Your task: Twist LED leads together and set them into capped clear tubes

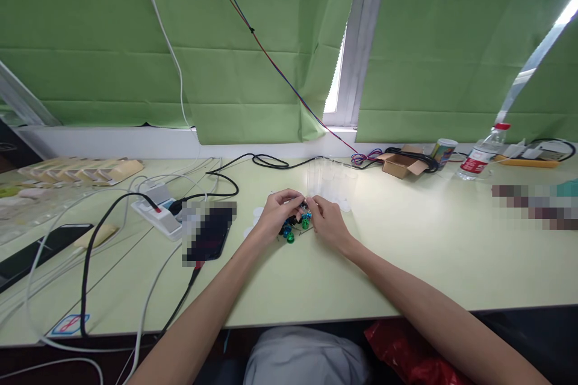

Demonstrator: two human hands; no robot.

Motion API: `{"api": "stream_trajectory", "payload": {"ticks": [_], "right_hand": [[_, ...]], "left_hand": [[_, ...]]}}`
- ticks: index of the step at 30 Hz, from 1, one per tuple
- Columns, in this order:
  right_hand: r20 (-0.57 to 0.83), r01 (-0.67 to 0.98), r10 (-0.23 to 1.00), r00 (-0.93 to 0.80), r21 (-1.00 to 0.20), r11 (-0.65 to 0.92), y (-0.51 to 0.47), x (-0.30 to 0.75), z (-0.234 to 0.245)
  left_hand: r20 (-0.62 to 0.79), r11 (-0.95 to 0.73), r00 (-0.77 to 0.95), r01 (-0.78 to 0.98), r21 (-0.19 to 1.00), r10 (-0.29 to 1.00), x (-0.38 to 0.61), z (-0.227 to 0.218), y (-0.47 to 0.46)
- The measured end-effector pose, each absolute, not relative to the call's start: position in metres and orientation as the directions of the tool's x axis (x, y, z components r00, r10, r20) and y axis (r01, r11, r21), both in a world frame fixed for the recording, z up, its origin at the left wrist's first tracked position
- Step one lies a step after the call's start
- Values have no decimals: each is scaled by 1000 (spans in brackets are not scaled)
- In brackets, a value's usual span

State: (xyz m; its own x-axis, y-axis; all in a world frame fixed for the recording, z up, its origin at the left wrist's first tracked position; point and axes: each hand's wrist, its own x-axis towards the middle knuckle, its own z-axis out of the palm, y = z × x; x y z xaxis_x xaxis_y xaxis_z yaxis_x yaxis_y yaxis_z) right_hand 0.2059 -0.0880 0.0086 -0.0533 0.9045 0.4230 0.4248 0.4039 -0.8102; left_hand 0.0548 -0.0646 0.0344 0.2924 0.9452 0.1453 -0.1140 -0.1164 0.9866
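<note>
My left hand (276, 213) and my right hand (329, 221) meet over the pale green table (406, 252), fingers pinched together on a small object (305, 207) between them; it is too small to name. Just below the fingertips lie small green, blue and dark beads or buttons (291, 232) on the table. Several clear plastic cups or vials (329, 180) stand right behind the hands, with small white lids (257, 213) beside them.
A phone (208, 236) on a cable lies left of the hands, by a white power strip (156, 212) with tangled cables. Far right stand a cardboard box (400, 163), a can (443, 151) and a water bottle (481, 156). Packets (76, 171) lie far left.
</note>
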Motion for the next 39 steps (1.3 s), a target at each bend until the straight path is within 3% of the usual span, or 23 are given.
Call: {"api": "stream_trajectory", "payload": {"ticks": [12,30,39], "right_hand": [[449,351,888,-97,-820,453,-90,205,7],[485,445,872,-65,-768,460,-85,206,6],[449,353,889,-83,-821,448,-89,204,5]], "left_hand": [[148,-117,242,-139,983,959,55,33,-63],[150,-125,336,-95,988,930,55,33,-64],[141,-113,218,-138,984,966,54,33,-61]]}}
